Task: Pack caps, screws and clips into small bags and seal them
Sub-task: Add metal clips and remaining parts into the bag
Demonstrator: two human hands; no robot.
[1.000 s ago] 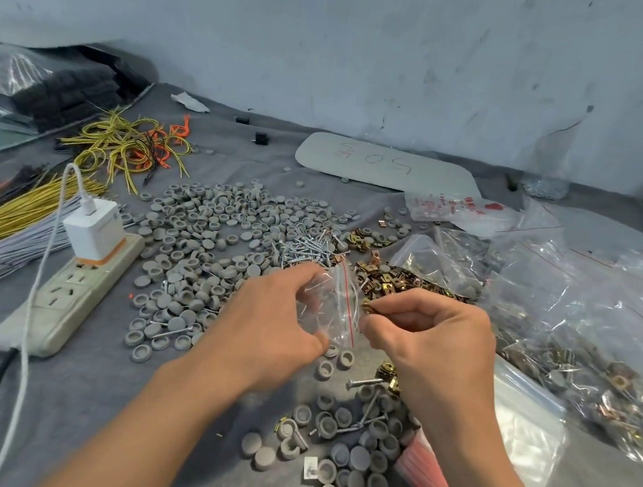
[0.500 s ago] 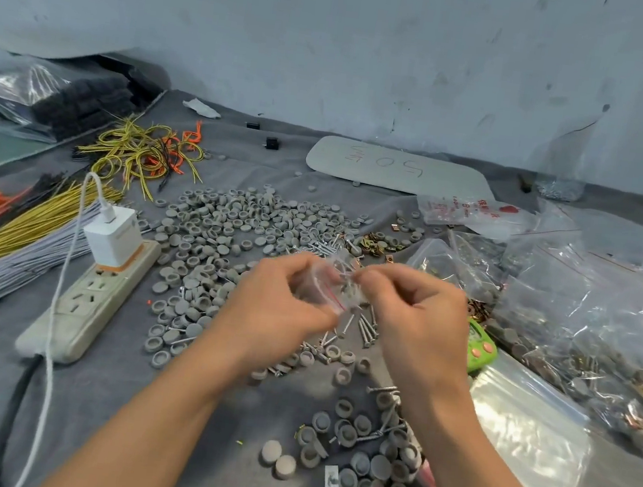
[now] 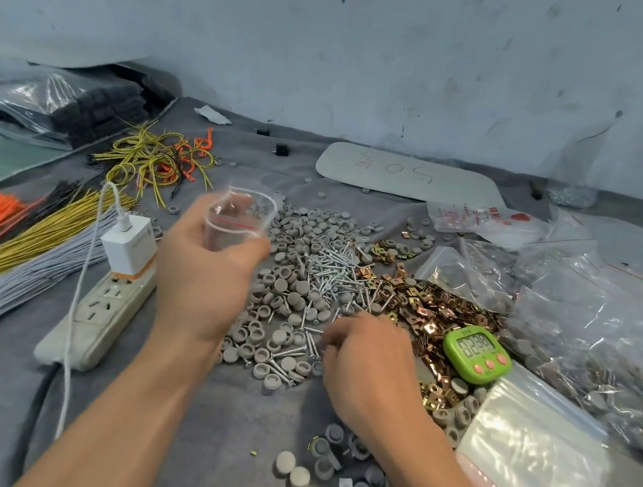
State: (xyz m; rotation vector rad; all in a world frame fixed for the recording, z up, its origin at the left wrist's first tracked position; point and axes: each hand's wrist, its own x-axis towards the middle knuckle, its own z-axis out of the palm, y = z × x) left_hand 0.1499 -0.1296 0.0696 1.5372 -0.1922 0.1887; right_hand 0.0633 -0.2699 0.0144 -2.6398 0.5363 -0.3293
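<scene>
filling step: the left hand (image 3: pixel 204 281) grips a small bag (image 3: pixel 239 218), mouth open, held up well left of the green timer (image 3: pixel 477 353). the right hand (image 3: pixel 368 355), just left of the timer, curls into the screws (image 3: pixel 332 273) and caps (image 3: pixel 304 237) — whether it pinches one, i cannot tell. next: carry pieces to the bag's mouth.

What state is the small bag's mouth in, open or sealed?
Open. The small bag in the left hand shows its mouth spread into a round loop above the red zip line.
</scene>
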